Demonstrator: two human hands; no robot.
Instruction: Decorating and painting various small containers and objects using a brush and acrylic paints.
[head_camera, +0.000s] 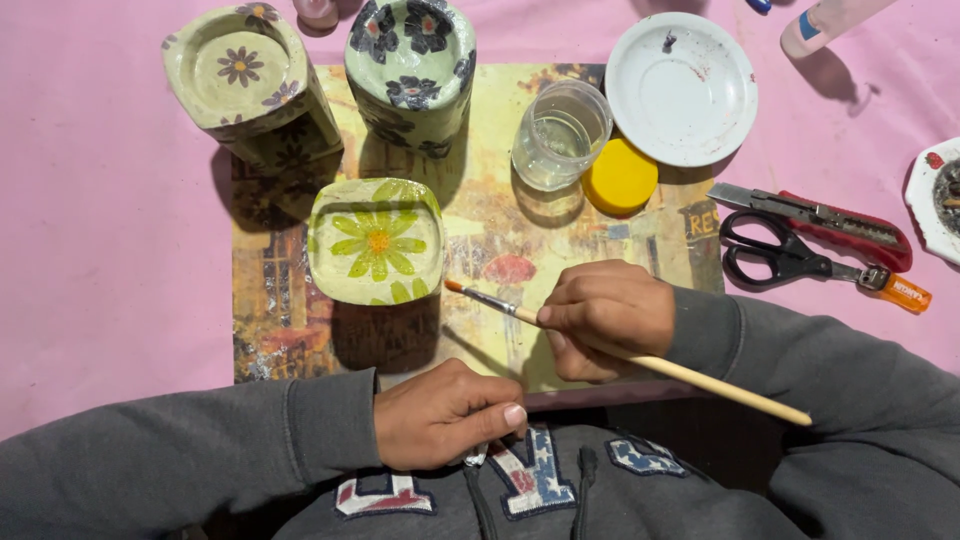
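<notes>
Pink tablecloth (110, 260), right hand (608, 318) grip pinching paintbrush (640, 358), bristles beside daisy pot (377, 242), left hand (447, 415) seemingly curled.

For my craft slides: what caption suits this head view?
Right hand holds a paintbrush beside a daisy-decorated pot; left hand rests empty.

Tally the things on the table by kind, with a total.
Flower-decorated pots: 3 (purple-flowered, dark-flowered, green-flowered)
Clear jar: 1
Yellow lid: 1
White plate: 1
Cutting tools: 2 (scissors, utility knife)
Paintbrush, in right hand: 1
Total: 9
</notes>
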